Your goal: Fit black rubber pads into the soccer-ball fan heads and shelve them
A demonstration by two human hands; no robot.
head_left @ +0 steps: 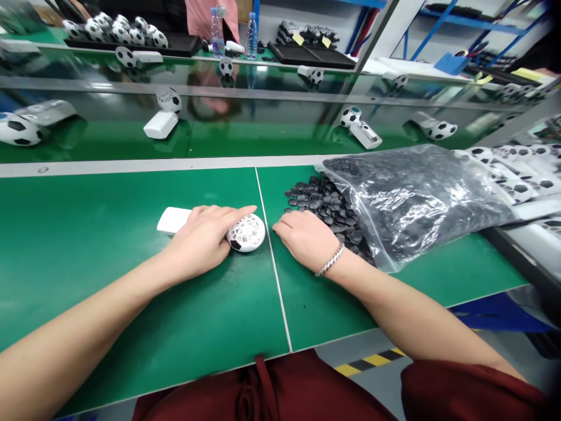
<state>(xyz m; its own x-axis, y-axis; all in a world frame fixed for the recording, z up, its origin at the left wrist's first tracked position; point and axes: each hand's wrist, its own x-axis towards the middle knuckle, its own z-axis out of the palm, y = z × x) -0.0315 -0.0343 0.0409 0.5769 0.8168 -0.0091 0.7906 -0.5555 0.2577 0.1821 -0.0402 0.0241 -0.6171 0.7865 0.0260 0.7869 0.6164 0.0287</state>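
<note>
My left hand (205, 237) lies over a white handheld device with a soccer-ball head (246, 233), its fingers and thumb around the neck. The white handle (173, 221) sticks out on the left. On the ball's upper face, open white lattice cells show, with black patches lower on its side. My right hand (304, 237), with a silver bracelet (331, 260) at the wrist, rests at the left edge of a pile of small black pieces (326, 202). Its fingers are curled together, and their tips are hidden. The pieces spill from a clear plastic bag (421, 199) filled with more of them.
Behind the green table (87, 234), a belt (263, 131) carries several ball-headed devices (362, 127). More patterned parts (521, 175) sit at the right. Across the belt are a tray of soccer balls (120, 29), water bottles (252, 36) and a person in pink (210, 20).
</note>
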